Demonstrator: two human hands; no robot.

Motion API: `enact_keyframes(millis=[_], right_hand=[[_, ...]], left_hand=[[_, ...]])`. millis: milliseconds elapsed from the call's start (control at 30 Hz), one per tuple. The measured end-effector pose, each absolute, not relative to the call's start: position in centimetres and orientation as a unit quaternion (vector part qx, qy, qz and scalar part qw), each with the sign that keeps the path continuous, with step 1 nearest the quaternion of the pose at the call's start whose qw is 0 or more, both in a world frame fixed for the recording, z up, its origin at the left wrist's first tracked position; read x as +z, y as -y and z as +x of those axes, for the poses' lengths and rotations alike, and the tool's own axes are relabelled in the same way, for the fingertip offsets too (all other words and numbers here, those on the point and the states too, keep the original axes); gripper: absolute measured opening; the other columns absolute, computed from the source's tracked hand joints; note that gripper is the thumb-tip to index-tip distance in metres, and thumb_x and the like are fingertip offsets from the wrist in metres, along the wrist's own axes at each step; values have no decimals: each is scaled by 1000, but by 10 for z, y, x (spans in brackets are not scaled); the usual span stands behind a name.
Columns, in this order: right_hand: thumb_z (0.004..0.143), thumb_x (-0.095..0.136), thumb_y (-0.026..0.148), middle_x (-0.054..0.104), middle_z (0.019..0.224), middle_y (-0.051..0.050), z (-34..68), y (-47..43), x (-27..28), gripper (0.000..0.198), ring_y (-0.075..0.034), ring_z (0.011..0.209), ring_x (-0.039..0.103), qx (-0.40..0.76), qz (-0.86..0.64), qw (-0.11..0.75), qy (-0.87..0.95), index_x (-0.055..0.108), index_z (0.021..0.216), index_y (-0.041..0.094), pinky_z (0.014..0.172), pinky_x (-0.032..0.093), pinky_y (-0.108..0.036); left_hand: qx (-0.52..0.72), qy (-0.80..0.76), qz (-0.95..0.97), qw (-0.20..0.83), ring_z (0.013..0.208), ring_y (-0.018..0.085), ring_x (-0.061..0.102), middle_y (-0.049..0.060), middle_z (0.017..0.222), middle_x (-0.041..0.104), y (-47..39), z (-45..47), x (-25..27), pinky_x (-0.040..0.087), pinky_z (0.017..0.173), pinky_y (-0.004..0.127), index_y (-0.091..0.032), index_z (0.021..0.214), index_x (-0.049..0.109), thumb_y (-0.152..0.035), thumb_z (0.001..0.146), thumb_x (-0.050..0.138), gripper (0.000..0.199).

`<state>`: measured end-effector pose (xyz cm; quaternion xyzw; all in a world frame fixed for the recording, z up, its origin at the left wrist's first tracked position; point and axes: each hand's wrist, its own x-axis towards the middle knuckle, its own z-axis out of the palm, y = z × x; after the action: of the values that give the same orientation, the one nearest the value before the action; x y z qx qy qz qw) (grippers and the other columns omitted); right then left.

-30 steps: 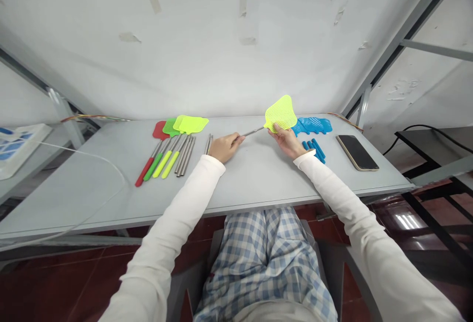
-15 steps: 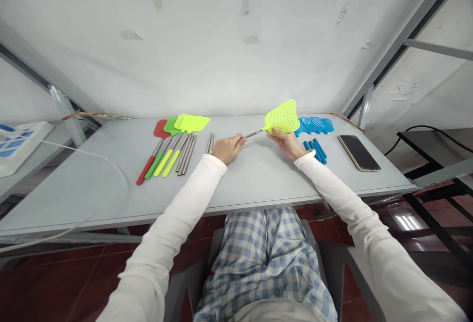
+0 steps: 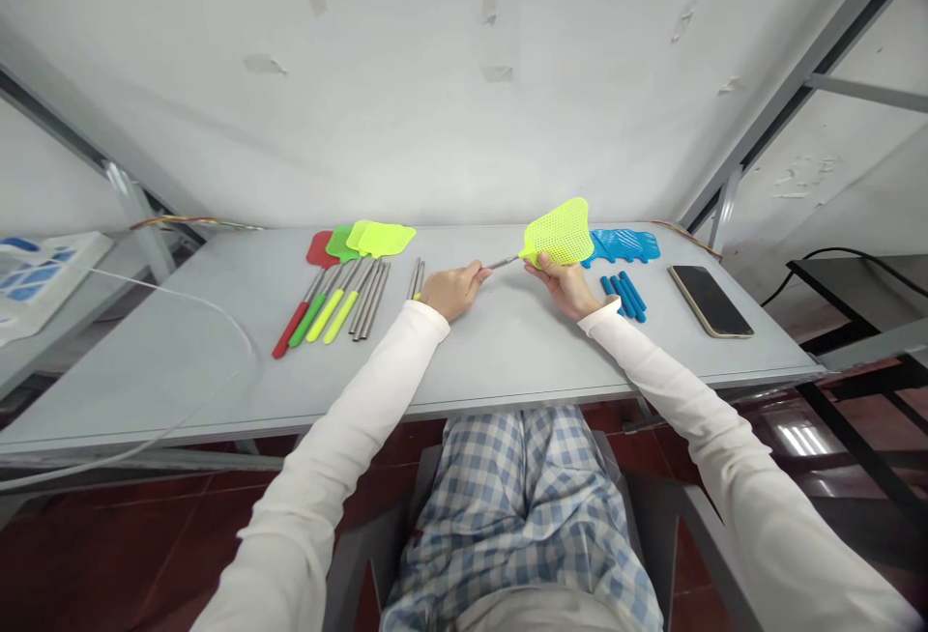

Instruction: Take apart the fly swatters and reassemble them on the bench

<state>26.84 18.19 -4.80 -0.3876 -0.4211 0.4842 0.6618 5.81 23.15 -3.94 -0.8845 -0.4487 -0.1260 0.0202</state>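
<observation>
Between my hands, above the grey table, is a fluorescent yellow fly swatter head [image 3: 558, 232] joined to a thin metal rod [image 3: 502, 263]. My left hand [image 3: 450, 292] is closed around the rod, hiding its lower part. With thumb and fingers, my right hand [image 3: 564, 286] grips the base of the head, which tilts up to the right. Left of my left hand lie several metal rods [image 3: 371, 301] and a row of fly swatters with red [image 3: 291, 329], green [image 3: 307, 319] and yellow [image 3: 340, 317] handles. Blue swatter heads [image 3: 624, 245] and blue handle grips [image 3: 630, 294] lie by my right hand.
A phone [image 3: 710, 301] rests at the table's right side. More thin rods [image 3: 416, 276] lie just behind my left wrist. A white cable [image 3: 195, 298] crosses the table's left end. Metal frame posts [image 3: 134, 207] and a white wall [image 3: 406, 129] bound the table [image 3: 500, 361].
The view has shifted slightly, moving everything a little to the right. Both hands keep their hold on the swatter, and its head looks turned slightly.
</observation>
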Motion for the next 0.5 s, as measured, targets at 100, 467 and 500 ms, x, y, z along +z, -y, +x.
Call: enact_keyframes(millis=[100,467,500], right_hand=[[63,81,46,68,112,-3,270,-183,-47,46,-22,108,62,484,-390,659,424,64,101,26,103,50,-43],[72,75,51,71,105,-7,281,-188,-42,36,-20,97,67,531,-385,610,444,66,91,22,94,52,-38],[72,74,51,71,105,-6,282,-189,-43,35,-20,96,67,539,-386,606,438,65,90,22,92,52,-37]], left_hand=[[-130,458,-879,14,79,25,68,9,87,73,-229,59,-38,34,63,28,-20,101,61,-47,99,20,49],[-219,495,-839,-63,80,22,67,5,85,72,-212,64,-27,34,64,27,-23,93,61,-55,96,30,44],[-232,505,-828,-73,81,22,66,4,87,72,-210,60,-25,35,65,27,-24,93,61,-55,95,31,44]])
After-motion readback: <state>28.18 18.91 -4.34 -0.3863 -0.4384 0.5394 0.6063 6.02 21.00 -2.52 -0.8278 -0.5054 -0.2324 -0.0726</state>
